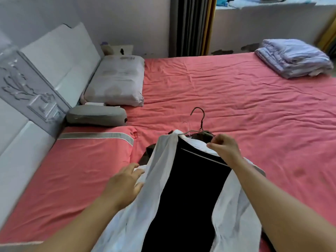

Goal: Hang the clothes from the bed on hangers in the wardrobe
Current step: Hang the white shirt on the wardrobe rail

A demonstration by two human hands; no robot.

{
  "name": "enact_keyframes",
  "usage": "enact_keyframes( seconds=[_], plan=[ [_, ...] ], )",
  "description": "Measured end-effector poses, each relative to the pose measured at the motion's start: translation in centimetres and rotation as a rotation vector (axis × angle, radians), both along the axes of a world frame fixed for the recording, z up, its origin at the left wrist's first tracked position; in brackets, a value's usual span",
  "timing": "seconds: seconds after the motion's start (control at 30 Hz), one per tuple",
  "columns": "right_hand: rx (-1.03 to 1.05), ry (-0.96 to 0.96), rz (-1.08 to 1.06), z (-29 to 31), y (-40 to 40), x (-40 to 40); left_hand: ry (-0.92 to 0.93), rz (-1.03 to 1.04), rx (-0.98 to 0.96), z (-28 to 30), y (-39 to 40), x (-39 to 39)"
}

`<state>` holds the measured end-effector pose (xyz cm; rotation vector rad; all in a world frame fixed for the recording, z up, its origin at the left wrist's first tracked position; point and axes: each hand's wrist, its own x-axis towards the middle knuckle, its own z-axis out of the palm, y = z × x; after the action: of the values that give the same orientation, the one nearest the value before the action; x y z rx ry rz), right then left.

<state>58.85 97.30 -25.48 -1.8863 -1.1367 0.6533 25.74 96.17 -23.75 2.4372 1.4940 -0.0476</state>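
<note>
Here the wide bed (236, 99) in pink sheets fills the room, pillows far left, a folded quilt (294, 58) far right. Near, a limp, light white-and-black garment (187, 188) lies on it, best gripped at the shoulders. The left hand (125, 184) rests spread-fingered; the right hand (225, 148) pinches the collar by wire hangers (199, 122).

From my feed, a grey pillow (116, 81) lies at ten o'clock against the padded white headboard (60, 57), with a smaller dark grey cushion (96, 115) just below it. At nine o'clock sits a coral pillow (94, 142) with a grey stripe. A folded lilac quilt (292, 58) rests at two o'clock; striped curtains (192, 26) hang at twelve.
</note>
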Motion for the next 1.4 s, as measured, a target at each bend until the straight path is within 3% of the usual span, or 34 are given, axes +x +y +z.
enact_keyframes(
  seconds=[0.17,0.43,0.47,0.57,0.63,0.87,1.03,1.1,1.2,1.3,1.4],
  plan=[
    [-0.109,-0.089,-0.016,-6.2,4.9,3.9,0.040,-0.054,-0.057,-6.0,4.9,5.2],
    [-0.059,0.117,0.025,-13.9,10.0,9.0,0.083,-0.136,-0.081,-13.8,10.6,13.1],
    [-0.115,0.064,0.052,-14.8,10.1,9.4,0.081,-0.138,-0.089,-14.7,11.1,13.8],
    [-0.427,-0.477,0.161,-17.6,9.0,9.7,0.139,-0.141,-0.119,-17.0,11.9,15.2],
    [-0.462,-0.652,0.224,-19.6,7.5,8.6,0.186,-0.133,-0.138,-18.4,12.0,15.7],
    [-0.669,-0.604,0.292,-26.4,4.8,8.1,0.302,-0.144,-0.214,-21.6,10.6,16.1],
    [-0.780,-0.583,0.314,-26.2,6.2,8.2,0.267,-0.110,-0.231,-21.2,10.0,14.9],
    [-0.756,-0.623,0.285,-24.6,6.2,7.3,0.225,-0.086,-0.230,-20.0,9.6,14.4],
    [-0.469,-0.664,0.272,-21.5,4.5,4.5,0.168,-0.043,-0.228,-17.3,8.8,13.5],
    [-0.216,-0.513,0.366,-17.7,1.7,0.1,0.109,0.016,-0.237,-14.1,7.1,11.7],
    [-0.184,-0.395,0.513,-13.6,-1.7,-4.4,0.061,0.089,-0.239,-11.4,4.4,8.6]
  ],
)
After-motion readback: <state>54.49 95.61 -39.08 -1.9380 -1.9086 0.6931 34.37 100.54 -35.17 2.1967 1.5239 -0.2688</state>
